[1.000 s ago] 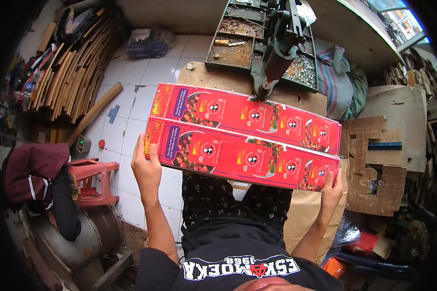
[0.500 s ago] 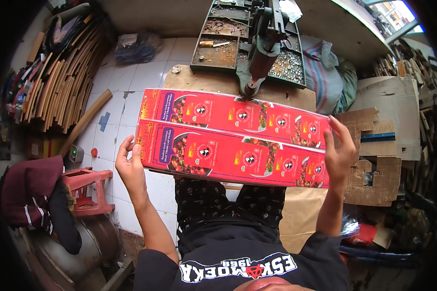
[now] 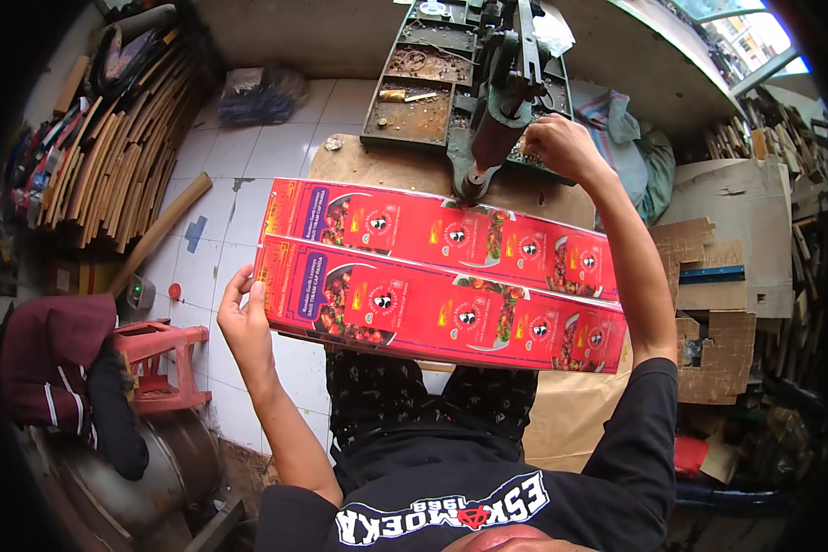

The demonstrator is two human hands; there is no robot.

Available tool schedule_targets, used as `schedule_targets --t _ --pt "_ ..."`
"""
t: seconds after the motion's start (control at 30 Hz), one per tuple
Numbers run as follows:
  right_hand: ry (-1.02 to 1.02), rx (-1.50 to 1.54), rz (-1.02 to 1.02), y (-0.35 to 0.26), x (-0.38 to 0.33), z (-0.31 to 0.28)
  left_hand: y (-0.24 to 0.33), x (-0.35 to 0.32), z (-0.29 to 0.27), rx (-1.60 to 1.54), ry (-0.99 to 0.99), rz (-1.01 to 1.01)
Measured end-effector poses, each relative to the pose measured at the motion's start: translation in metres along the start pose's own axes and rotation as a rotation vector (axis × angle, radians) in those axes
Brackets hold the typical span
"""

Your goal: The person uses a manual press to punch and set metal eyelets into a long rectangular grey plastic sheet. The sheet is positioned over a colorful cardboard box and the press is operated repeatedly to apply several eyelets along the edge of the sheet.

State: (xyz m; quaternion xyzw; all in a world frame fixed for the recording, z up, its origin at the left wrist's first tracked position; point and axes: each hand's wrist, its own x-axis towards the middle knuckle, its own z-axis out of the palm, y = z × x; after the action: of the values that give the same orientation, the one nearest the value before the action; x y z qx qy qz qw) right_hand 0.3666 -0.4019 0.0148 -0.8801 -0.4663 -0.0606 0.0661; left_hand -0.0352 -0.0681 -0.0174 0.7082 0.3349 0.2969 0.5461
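The green stapling machine (image 3: 488, 83) stands on the bench (image 3: 368, 161), and the right hand (image 3: 561, 147) is up on its side, fingers curled against the metal. Just below that hand, the long red printed carton sheet (image 3: 442, 276) stretches across the lap. The left hand (image 3: 244, 317) pinches the sheet's left end, thumb on top.

**Count of things in view**

Two hands are showing: the left hand (image 3: 244, 317) and the right hand (image 3: 561, 147). One red printed carton sheet (image 3: 432, 276) is lying flat, one green metal press (image 3: 488, 83) is standing, and one red plastic stool (image 3: 161, 363) is sitting nearby.
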Motion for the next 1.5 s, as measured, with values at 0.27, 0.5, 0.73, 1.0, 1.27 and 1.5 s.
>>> schedule_targets --t 0.27,0.5,0.73,1.0,1.27,1.5 --pt "-0.004 0.705 0.181 -0.089 -0.017 -0.017 0.007 -0.002 0.003 -0.067 0.012 -0.052" --pt "0.050 1.075 0.194 -0.086 -0.020 0.017 0.004 -0.001 0.003 -0.064 -0.009 -0.015" --pt "0.124 1.010 0.142 -0.088 -0.024 0.016 0.003 -0.001 -0.001 -0.070 -0.012 -0.031" --pt "-0.116 1.070 0.322 -0.102 -0.089 -0.017 0.019 -0.003 -0.011 -0.531 -0.166 0.004" --pt "-0.685 1.138 0.145 -0.145 -0.131 -0.073 0.022 0.018 -0.007 -0.935 -0.340 0.307" --pt "-0.606 1.215 -0.023 -0.195 -0.173 -0.071 0.074 0.010 0.039 -1.060 -0.433 0.431"
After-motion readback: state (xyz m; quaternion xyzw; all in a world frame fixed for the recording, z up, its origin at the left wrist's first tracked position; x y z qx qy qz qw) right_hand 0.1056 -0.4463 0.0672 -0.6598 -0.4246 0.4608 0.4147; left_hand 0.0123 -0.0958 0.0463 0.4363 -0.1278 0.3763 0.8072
